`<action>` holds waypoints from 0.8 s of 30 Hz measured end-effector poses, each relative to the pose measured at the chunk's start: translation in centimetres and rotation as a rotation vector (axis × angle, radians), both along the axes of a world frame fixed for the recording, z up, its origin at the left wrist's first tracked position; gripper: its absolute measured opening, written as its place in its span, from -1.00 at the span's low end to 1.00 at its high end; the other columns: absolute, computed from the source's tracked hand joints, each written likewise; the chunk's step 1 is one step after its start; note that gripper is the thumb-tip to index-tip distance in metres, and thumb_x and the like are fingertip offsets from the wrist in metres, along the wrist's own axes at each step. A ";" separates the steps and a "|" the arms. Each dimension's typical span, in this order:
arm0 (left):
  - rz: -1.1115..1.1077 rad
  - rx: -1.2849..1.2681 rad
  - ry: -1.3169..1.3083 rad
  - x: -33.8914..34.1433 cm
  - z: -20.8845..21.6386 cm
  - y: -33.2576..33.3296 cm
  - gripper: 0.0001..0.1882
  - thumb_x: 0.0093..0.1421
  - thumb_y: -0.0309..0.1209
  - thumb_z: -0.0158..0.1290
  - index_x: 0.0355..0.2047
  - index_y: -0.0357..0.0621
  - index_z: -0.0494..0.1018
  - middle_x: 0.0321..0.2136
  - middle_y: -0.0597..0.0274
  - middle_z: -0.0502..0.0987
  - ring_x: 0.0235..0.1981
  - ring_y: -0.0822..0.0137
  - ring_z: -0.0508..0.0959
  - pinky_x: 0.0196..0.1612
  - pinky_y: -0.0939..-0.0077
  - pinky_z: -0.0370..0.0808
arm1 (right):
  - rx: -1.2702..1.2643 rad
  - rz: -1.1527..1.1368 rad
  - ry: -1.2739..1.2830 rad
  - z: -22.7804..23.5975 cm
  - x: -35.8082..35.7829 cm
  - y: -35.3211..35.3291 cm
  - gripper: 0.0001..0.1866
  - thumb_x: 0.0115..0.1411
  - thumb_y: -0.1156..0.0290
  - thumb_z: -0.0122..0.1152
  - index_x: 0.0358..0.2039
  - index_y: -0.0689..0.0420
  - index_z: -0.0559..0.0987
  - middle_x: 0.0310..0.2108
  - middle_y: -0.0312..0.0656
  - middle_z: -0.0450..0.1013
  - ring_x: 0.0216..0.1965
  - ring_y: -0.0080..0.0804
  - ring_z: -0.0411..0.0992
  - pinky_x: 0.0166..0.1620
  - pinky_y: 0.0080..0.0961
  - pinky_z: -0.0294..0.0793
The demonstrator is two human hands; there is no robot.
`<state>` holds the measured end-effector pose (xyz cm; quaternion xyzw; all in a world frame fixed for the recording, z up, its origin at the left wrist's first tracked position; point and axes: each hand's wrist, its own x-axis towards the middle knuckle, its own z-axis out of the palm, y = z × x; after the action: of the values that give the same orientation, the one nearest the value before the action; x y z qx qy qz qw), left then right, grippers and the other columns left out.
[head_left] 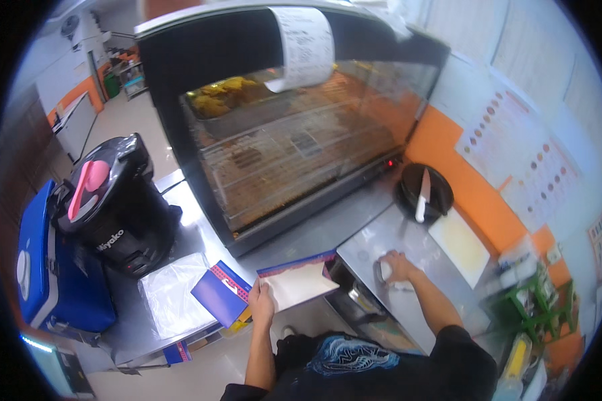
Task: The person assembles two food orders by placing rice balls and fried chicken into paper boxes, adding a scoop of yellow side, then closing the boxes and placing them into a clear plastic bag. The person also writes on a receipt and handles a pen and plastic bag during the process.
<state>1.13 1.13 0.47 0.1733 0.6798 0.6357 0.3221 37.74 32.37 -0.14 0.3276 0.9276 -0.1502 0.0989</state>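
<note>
My left hand (261, 302) grips the left edge of an open cardboard food box (297, 283); its inside is pale and its outside printed blue and red. The box is held out in front of my body, beside the steel counter. My right hand (400, 267) is lowered over the steel counter (364, 248) on the right, fingers curled around a small white item (385, 270). Its kind is unclear, as the fingers cover part of it. A folded blue and red box (219, 294) lies just left of my left hand.
A glass-fronted food warmer (301, 144) stands ahead, with a paper receipt (306, 47) hanging over it. At left are a black rice cooker (124, 214), a pink rice paddle (87, 184), a blue cooler (40, 260) and plastic bags (175, 294). A knife (423, 194) and white cutting board (460, 244) are at right.
</note>
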 end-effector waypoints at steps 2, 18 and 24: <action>-0.008 -0.001 0.024 0.9 -0.4 1.5 -0.47 0.36 -0.42 -0.08 0.25 -0.59 0.31 0.18 -0.24 0.48 0.24 0.04 0.45 0.34 0.33 0.24 | 0.002 -0.011 0.070 -0.7 0.4 0.2 -0.05 -0.33 0.14 0.63 0.20 -0.07 0.52 0.16 0.00 0.42 0.23 0.04 0.31 0.28 0.00 0.24; 0.185 -0.149 0.335 3.1 -7.6 12.6 -0.48 0.43 -0.26 -0.09 0.19 -0.50 0.41 0.11 -0.33 0.46 0.17 -0.18 0.44 0.27 0.12 0.29 | -0.862 -0.591 0.736 9.4 -11.9 -6.6 -0.31 0.09 0.22 0.44 0.22 0.09 0.45 0.07 -0.11 0.47 0.02 -0.31 0.49 0.03 -0.35 0.52; 0.164 -0.258 0.419 2.5 -6.1 12.9 -0.52 0.42 -0.27 -0.09 0.16 -0.44 0.45 0.05 -0.35 0.45 0.10 -0.24 0.44 0.22 0.05 0.32 | -0.410 -0.472 0.436 7.2 -20.8 -7.6 -0.11 -0.03 -0.03 0.44 0.23 0.22 0.43 0.05 0.10 0.51 0.03 -0.02 0.54 0.04 -0.08 0.56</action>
<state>3.67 14.01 -5.59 0.2029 0.8190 0.5179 0.1413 16.90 24.77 7.06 0.4659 0.7765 -0.4176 -0.0746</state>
